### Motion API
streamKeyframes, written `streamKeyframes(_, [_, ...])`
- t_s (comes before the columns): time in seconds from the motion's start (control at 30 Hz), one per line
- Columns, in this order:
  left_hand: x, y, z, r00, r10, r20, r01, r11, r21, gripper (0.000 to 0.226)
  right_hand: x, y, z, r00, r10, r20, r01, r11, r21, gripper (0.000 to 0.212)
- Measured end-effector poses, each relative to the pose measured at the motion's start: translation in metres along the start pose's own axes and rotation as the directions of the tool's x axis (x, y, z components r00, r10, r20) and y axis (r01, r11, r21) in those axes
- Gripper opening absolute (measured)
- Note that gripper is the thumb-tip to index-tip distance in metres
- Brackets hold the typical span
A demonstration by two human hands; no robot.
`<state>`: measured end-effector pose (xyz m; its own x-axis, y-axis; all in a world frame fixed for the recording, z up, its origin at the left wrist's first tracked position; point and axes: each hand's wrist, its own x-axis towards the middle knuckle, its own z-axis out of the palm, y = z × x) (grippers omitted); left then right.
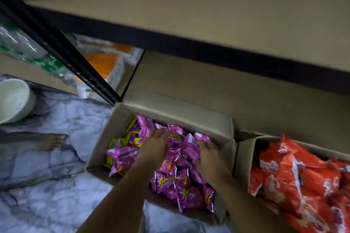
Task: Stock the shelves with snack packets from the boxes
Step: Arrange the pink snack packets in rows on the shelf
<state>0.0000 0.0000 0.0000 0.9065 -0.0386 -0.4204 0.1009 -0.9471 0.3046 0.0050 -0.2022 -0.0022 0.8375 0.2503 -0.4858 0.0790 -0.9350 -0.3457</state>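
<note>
An open cardboard box on the floor holds several pink snack packets and a few yellow ones at its left side. Both my hands are down inside it. My left hand lies on the pink packets with its fingers stretched forward. My right hand is at the box's right side, its fingers curled down into the pink packets near one upturned packet. A second box to the right is full of red snack packets. A bare brown shelf board runs just behind both boxes.
A higher shelf board with a dark front edge overhangs. A black upright post stands at the left. Beyond it are wrapped bottles and orange packs. On the marbled floor are a white bowl and a bare foot.
</note>
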Motion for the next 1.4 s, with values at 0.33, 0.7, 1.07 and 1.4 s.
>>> streamKeyframes(0.33, [0.07, -0.033, 0.068, 0.953, 0.299, -0.054, -0.28, 0.933, 0.226, 0.074, 0.05, 0.007, 0.059, 0.99, -0.121, -0.078, 0.102, 0.972, -0.213, 0.083])
streamKeyframes(0.7, [0.044, -0.024, 0.052, 0.91, 0.352, -0.22, -0.295, 0.921, 0.255, 0.046, 0.02, 0.009, 0.024, 0.979, -0.064, -0.193, 0.059, 0.998, -0.033, 0.066])
streamKeyframes(1.07, [-0.063, 0.032, -0.111, 0.849, 0.304, -0.432, -0.271, 0.953, 0.137, 0.047, -0.086, -0.043, -0.127, 0.86, -0.056, -0.507, 0.221, 0.937, 0.271, 0.035])
streamKeyframes(1.4, [-0.16, 0.103, -0.334, 0.718, 0.33, -0.613, -0.341, 0.934, 0.103, 0.04, -0.215, -0.124, -0.336, 0.851, 0.086, -0.517, 0.259, 0.789, 0.558, 0.073])
